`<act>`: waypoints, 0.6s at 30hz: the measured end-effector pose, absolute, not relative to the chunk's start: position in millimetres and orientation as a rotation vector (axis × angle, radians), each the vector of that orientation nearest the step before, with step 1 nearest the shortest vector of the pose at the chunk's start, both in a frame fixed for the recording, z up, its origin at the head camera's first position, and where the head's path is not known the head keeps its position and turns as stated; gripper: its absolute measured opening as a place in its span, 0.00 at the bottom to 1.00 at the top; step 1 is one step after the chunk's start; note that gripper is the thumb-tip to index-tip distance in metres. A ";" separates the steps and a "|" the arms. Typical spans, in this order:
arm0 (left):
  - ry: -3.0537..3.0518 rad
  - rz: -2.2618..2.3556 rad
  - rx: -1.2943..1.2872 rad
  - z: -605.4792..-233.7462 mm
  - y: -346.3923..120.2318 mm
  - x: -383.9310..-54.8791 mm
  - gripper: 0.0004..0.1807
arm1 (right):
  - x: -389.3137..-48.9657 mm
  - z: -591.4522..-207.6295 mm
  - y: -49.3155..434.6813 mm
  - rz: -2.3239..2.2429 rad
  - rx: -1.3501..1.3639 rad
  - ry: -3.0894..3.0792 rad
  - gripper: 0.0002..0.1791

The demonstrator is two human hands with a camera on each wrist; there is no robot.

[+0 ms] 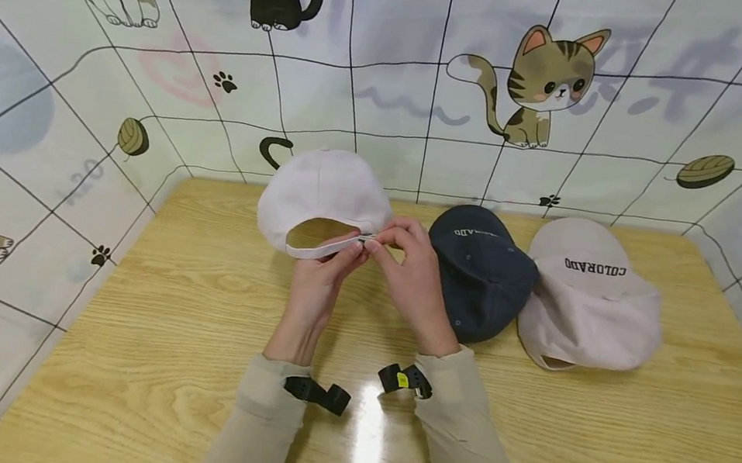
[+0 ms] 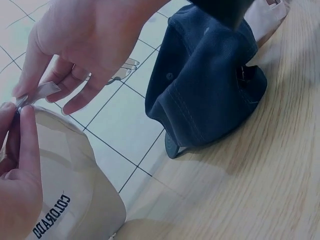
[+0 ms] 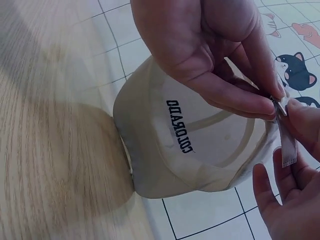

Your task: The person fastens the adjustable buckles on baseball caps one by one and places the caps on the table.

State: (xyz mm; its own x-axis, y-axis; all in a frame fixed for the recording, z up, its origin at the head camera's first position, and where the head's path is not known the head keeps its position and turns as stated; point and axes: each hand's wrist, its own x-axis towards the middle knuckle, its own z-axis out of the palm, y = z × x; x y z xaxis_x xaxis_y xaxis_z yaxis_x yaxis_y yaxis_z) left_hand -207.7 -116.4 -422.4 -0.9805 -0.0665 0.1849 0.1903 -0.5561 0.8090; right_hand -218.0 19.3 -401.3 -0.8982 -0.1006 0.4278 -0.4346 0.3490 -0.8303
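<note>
A pale cap [image 1: 328, 179] is raised above the table's far side, its back opening toward me. Dark COLORADO lettering shows on it in both wrist views. My left hand [image 1: 323, 276] pinches the cap's back strap [image 1: 322, 249] by the small metal buckle [image 1: 365, 239], thumb on top. From the other side my right hand [image 1: 411, 268] pinches the strap at the buckle between thumb and index finger. The loose strap end [image 3: 288, 150] sticks out past the buckle toward my right hand's fingers.
A navy cap [image 1: 478, 269] lies to the right of my right hand, with another pale COLORADO cap [image 1: 588, 315] against its right side. Both sit on the wooden table [image 1: 185, 363]. A cat-print cloth [image 1: 388, 101] covers the wall behind.
</note>
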 end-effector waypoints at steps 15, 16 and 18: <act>-1.376 -2.678 -0.227 -425.4 -117.6 -208.2 0.10 | -221.7 -405.4 20.8 1.628 0.556 -2.234 0.09; -1.371 -2.685 -0.224 -425.7 -117.4 -208.1 0.10 | -221.8 -405.8 21.1 1.630 0.557 -2.231 0.10; -1.356 -2.702 -0.222 -426.2 -116.6 -207.8 0.10 | -221.3 -406.1 22.0 1.635 0.561 -2.226 0.10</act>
State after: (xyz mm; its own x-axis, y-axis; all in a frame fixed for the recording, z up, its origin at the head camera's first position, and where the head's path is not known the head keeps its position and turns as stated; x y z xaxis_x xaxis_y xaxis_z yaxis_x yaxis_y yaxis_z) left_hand -207.8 -116.6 -426.2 -0.9832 -0.0328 0.1793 0.1633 -0.5950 0.7870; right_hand -221.3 22.0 -406.1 -0.8709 -0.1223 0.4759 -0.4907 0.2672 -0.8293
